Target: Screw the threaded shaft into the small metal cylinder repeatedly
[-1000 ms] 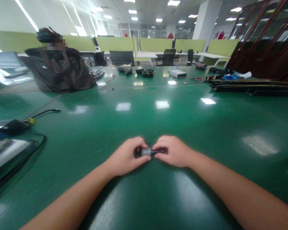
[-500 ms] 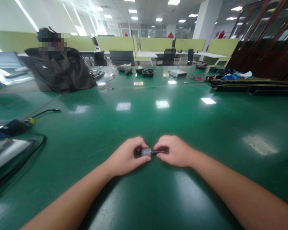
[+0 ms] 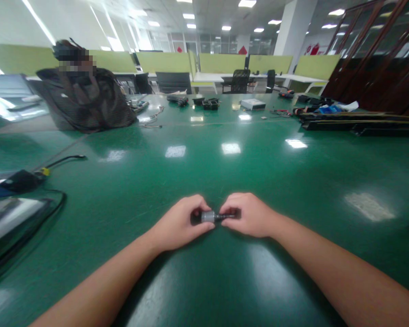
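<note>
A small cylindrical object [image 3: 208,216], grey in the middle with dark ends, lies sideways just above the green tabletop [image 3: 204,172]. My left hand [image 3: 184,222] has its thumb and fingers closed round the wide left part. The narrow dark shaft on the right is pinched between the thumb and fingers of my right hand [image 3: 247,215]. A short gap separates the two hands, and the grey part shows there. The object's outer ends are partly hidden by my fingers.
On the left are a black cable [image 3: 63,200] and a dark pouch-like item [image 3: 22,180]. A large dark bag [image 3: 88,100] stands at the back left. Farther back lie black parts [image 3: 207,103], a white box [image 3: 252,104] and long black bars [image 3: 361,121].
</note>
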Demonstrator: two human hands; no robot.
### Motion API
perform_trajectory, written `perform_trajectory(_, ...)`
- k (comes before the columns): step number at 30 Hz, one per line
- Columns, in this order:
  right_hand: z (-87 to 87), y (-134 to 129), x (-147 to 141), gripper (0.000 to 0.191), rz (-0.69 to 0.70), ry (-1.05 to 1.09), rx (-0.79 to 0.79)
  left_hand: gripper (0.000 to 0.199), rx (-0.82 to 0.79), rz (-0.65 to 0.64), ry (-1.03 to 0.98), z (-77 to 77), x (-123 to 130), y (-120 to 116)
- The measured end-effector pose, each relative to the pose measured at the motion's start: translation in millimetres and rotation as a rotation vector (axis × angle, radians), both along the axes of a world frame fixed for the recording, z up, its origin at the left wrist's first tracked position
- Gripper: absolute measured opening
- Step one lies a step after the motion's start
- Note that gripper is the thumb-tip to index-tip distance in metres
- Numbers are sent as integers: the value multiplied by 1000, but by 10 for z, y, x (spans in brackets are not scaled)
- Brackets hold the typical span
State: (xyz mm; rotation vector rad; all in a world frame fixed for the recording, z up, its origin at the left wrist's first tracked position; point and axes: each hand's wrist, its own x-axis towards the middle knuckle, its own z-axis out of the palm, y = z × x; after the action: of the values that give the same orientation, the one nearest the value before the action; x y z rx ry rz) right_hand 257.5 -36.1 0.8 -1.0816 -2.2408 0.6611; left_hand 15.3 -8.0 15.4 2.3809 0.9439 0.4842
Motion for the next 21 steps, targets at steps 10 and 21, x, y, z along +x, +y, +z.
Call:
perform_trajectory(10, 7, -8, 18, 9, -13, -21, 15, 21, -1, -3, 4, -7, -11, 4)
perform_trajectory(21, 29, 0, 87, 9, -33, -47, 1, 21, -3, -2, 17, -6, -14, 4)
